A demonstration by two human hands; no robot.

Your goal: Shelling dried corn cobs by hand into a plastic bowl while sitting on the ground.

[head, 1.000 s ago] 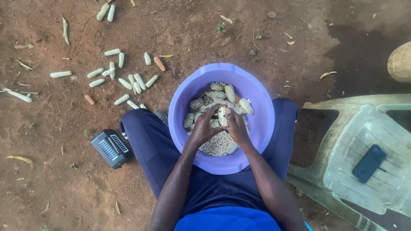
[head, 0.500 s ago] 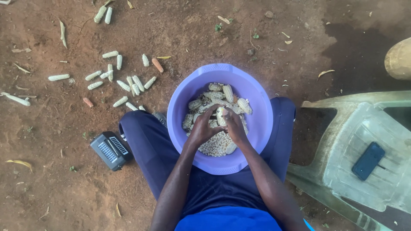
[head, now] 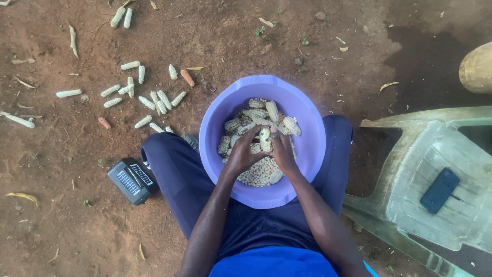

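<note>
**Many cobs stripped, several left in basin**

Both hands, left hand and right hand, were clamped around one maize cob inside the purple basin. Loose kernels lay beneath the cob. Unshelled cobs remained at the basin's far side; bare cobs lay left of it.

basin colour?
Light purple basin, resting on the lap; clearest in the head view.
</note>
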